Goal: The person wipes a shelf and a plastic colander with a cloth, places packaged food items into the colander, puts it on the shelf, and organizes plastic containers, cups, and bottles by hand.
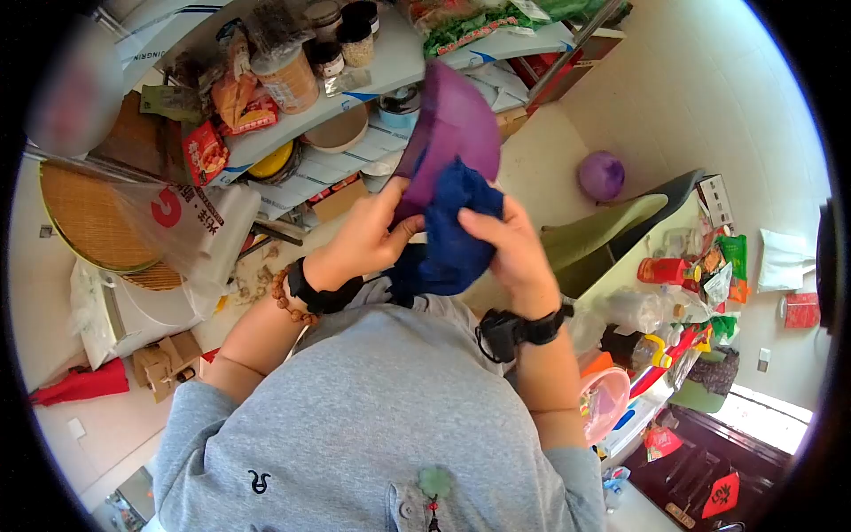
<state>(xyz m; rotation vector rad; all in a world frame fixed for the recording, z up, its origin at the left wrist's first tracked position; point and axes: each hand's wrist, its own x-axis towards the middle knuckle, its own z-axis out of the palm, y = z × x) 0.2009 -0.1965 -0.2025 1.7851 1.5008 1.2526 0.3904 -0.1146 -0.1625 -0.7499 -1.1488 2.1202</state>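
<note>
A purple plastic basin (461,120) is tilted on its side in front of my chest. My left hand (359,235) grips its near edge, with the thumb pressed inward. In my right hand (512,253) is a bunched dark blue cloth (456,235), its thumb on top and fingers behind. The cloth lies against the basin's near side, and part of it hangs down between the two hands. The basin's inside is mostly turned away from view.
Ahead and to the left, a shelf (381,75) carries jars and food packets. A round woven tray (89,213) leans at the left. A purple balloon-like ball (602,176) is on the floor. To the right, a cluttered table (612,293) holds bottles and packets near a pink basket (605,403).
</note>
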